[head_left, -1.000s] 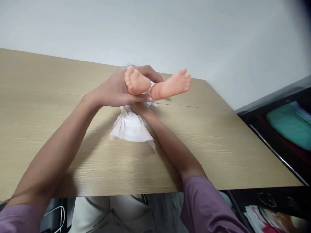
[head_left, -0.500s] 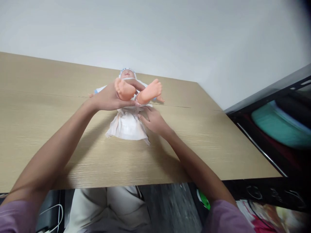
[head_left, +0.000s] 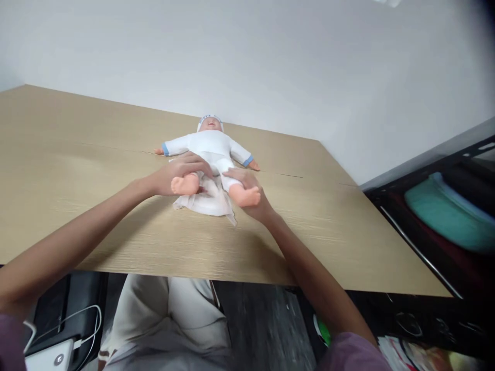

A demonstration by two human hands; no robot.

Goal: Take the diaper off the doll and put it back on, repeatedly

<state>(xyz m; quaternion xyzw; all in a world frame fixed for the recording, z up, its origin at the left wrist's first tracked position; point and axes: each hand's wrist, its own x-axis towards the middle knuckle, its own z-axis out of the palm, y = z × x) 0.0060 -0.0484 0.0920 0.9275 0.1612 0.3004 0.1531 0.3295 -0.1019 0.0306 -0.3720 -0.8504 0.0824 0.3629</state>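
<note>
Both grips on doll legs

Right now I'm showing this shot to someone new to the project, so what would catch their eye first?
A baby doll in a white suit lies face up, arms spread, at the middle of the wooden table. Both hands grip its bare legs, the left hand by one foot and the right hand under the other. A white cloth lies crumpled beneath the legs.

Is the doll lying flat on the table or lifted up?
Lying flat. The doll rests on its back on the table, arms spread, legs down over a white cloth. The left hand and right hand each touch a leg.
</note>
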